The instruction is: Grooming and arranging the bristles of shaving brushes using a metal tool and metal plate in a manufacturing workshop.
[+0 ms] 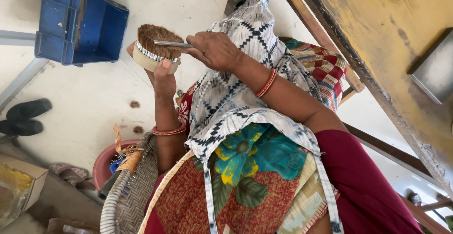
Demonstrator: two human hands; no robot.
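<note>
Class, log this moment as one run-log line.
left hand: holds brush | right hand: holds metal tool on bristles | floor: blue crate

Bristles hide the metal tool's (172,44) tip.

Pale floor (94,102); blue crate (80,21); shoes (23,117)

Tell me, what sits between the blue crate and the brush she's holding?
Nothing: in the head view, only bare pale floor separates the blue crate from the brush.
</note>
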